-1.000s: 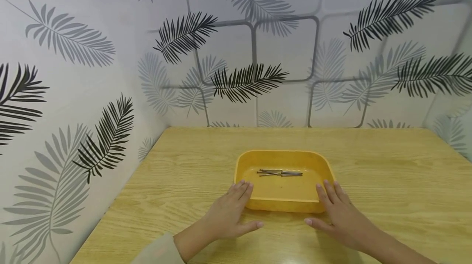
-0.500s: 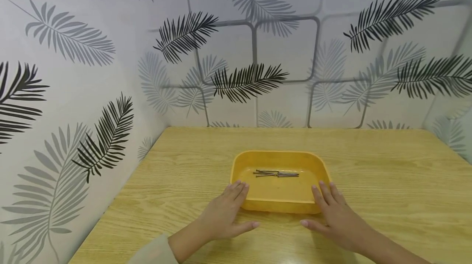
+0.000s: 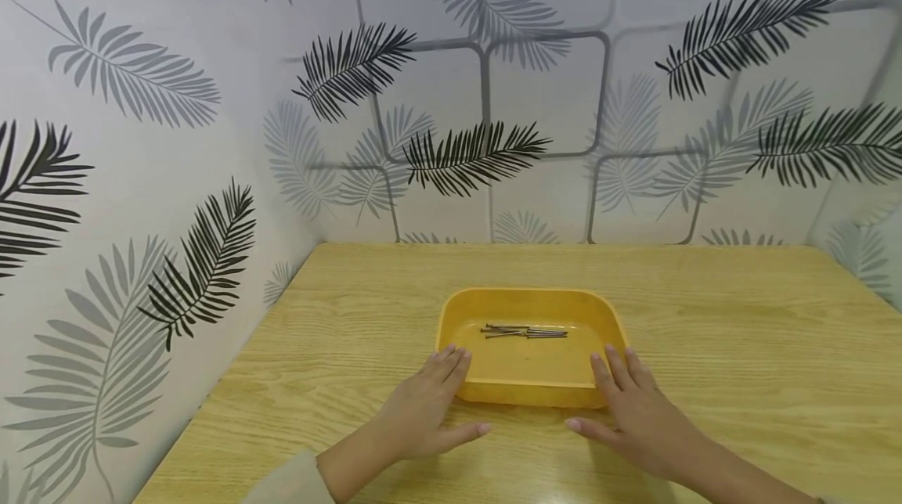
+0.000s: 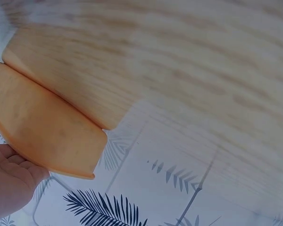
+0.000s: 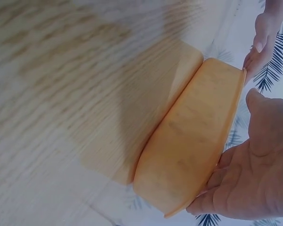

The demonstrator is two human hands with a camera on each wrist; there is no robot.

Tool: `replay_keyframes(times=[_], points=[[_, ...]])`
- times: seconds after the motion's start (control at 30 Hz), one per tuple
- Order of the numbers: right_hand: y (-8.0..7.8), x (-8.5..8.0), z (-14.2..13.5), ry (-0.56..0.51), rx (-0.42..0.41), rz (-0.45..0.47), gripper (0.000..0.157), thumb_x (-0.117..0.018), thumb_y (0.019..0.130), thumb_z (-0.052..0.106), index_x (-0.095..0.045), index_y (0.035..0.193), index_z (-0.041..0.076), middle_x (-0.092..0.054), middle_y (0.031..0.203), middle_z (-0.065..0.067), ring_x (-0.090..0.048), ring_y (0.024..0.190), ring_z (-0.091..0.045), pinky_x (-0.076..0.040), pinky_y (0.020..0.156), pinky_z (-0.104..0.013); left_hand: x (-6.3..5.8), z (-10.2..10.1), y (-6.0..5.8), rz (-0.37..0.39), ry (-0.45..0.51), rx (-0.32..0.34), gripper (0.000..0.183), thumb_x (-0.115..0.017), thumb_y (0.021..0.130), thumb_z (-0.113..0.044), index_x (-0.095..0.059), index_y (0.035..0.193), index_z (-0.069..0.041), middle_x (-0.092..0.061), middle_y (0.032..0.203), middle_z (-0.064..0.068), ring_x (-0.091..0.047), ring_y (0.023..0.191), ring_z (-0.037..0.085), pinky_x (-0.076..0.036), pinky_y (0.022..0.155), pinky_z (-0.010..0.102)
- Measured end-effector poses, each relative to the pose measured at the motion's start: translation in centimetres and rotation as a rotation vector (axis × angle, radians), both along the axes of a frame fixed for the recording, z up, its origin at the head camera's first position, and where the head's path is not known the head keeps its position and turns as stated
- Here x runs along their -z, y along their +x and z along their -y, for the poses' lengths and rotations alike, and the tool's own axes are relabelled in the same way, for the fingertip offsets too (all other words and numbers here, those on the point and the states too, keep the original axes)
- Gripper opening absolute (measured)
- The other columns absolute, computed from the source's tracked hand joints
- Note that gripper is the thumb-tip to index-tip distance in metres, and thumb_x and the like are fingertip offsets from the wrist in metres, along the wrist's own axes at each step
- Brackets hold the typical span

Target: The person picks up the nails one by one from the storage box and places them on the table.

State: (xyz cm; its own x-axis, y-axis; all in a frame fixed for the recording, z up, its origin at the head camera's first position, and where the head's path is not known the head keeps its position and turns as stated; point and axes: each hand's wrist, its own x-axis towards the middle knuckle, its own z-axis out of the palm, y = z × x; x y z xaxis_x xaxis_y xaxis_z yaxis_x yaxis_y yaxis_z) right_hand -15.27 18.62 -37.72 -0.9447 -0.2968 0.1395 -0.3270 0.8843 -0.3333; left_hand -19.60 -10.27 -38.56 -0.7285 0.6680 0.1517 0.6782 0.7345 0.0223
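A shallow yellow plastic tray (image 3: 528, 394) sits on the wooden table, and several thin metal nails (image 3: 524, 331) lie together on its floor. My left hand (image 3: 423, 406) rests its straight fingers on the tray's near left corner, thumb pointing inward over the table. At the near right corner, my right hand (image 3: 637, 410) touches the rim with extended fingers, its thumb also held apart. In the right wrist view the tray's outer wall (image 5: 184, 136) stands on the table, with the right palm (image 5: 259, 174) beside its rim. The left wrist view has the left fingers (image 4: 23, 165) at the tray's edge.
The light wooden table (image 3: 338, 316) reaches back to a wall (image 3: 550, 199) papered with grey and black leaves. Another patterned wall (image 3: 127, 199) runs along the table's left side.
The tray has slid slightly left across the table with the nails inside it. Both hands have shifted left along with it, fingers still extended on its near corners.
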Motion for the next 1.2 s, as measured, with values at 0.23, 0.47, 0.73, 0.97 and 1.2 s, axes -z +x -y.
replay_keyframes(times=[0.23, 0.47, 0.73, 0.97, 1.2], points=[[-0.6, -0.7, 0.2, 0.096, -0.015, -0.144, 0.079, -0.054, 0.087, 0.053, -0.041, 0.134, -0.010, -0.040, 0.137, -0.033, -0.035, 0.126, -0.054, -0.033, 0.100, -0.062, -0.1, 0.0, 0.0, -0.015, 0.021, 0.019, 0.090, -0.032, 0.089, -0.068, -0.030, 0.142, 0.004, -0.033, 0.148, 0.020, -0.028, 0.139, 0.033, -0.028, 0.112, 0.042], [-2.6, -2.7, 0.4, -0.047, -0.056, -0.308, 0.049, -0.067, 0.085, 0.023, -0.056, 0.121, -0.008, -0.061, 0.117, -0.025, -0.057, 0.107, -0.042, -0.047, 0.088, -0.054, -0.5, -0.3, -1.0, -0.038, 0.081, 0.004, 0.091, -0.033, 0.089, -0.067, -0.025, 0.144, 0.005, -0.029, 0.149, 0.021, -0.028, 0.139, 0.035, -0.027, 0.112, 0.044], [-4.8, -3.1, 0.9, -0.084, -0.125, -0.421, 0.034, -0.071, 0.080, 0.011, -0.063, 0.109, -0.005, -0.067, 0.103, -0.016, -0.060, 0.096, -0.031, -0.051, 0.084, -0.046, -1.0, -0.9, -2.2, -0.041, 0.115, -0.028, 0.099, -0.022, 0.086, -0.074, -0.024, 0.144, 0.006, -0.023, 0.150, 0.025, -0.023, 0.139, 0.038, -0.025, 0.114, 0.044], [-6.3, -2.5, 1.4, -0.078, -0.182, -0.434, 0.033, -0.071, 0.080, 0.011, -0.063, 0.109, -0.005, -0.065, 0.104, -0.017, -0.059, 0.099, -0.033, -0.052, 0.082, -0.045, -0.9, -1.7, -3.8, -0.102, 0.137, -0.027, 0.108, -0.011, 0.082, -0.078, -0.018, 0.144, 0.009, -0.017, 0.150, 0.029, -0.020, 0.139, 0.042, -0.026, 0.113, 0.046], [-7.8, -2.3, 1.7, -0.083, -0.198, -0.414, 0.033, -0.071, 0.080, 0.010, -0.063, 0.107, -0.006, -0.065, 0.103, -0.018, -0.058, 0.097, -0.033, -0.051, 0.083, -0.046, -1.1, -2.1, -4.7, -0.022, 0.158, -0.062, 0.115, -0.007, 0.077, -0.083, -0.009, 0.145, 0.009, -0.008, 0.153, 0.025, -0.008, 0.142, 0.038, -0.018, 0.116, 0.045]])
